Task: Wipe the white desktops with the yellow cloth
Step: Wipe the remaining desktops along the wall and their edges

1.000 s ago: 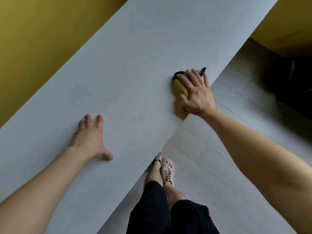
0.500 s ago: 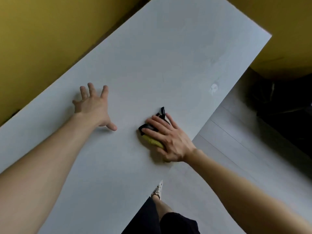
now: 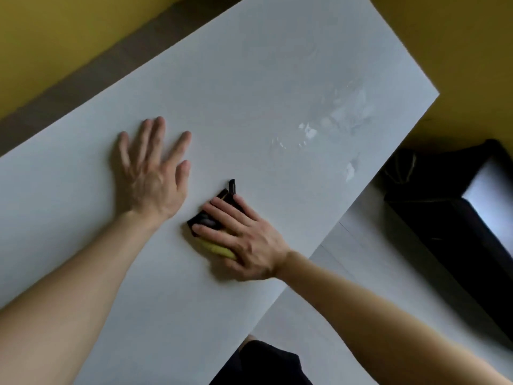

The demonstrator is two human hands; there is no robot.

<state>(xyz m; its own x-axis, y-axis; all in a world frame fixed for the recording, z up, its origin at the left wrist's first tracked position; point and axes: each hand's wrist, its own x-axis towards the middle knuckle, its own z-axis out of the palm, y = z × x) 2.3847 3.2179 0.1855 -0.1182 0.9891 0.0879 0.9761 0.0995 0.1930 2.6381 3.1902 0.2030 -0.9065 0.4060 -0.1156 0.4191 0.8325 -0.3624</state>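
Your fingers (image 3: 219,215) on the right hand (image 3: 249,240) lie straight and flat over the yellow cloth (image 3: 219,250), pressing it to the bench rather than curling round it. The thumb is blurred at the near edge of that hand, so you cannot tell how it meets the cloth.

Closest to you, dark clothing (image 3: 266,362) shows at the bottom edge, cut off by the frame. Both bare forearms run in from the lower corners, the right one smeared by blur.

Most of the cloth is hidden under your right hand. Only a narrow yellow strip peeks out on the hand's near side. A dark part (image 3: 205,220) shows beneath the fingertips, and a small black tab (image 3: 231,186) sticks out just past them. Whether the dark part belongs to the same cloth or is a separate piece is hard to make out. The cloth lies on the white bench (image 3: 249,107), toward its right-hand edge and just beside your left hand (image 3: 152,179). That hand rests palm down, fingers spread and relaxed, gripping nothing.

Farther on, toward the far right corner, shiny wet-looking streaks (image 3: 308,132) glint on the surface. Off the right edge lie pale floor (image 3: 361,245) and a black object (image 3: 444,218), partly cut off and too dark to identify. Farthest back stands a yellow wall (image 3: 55,37) with a dark strip (image 3: 83,79) along its foot.
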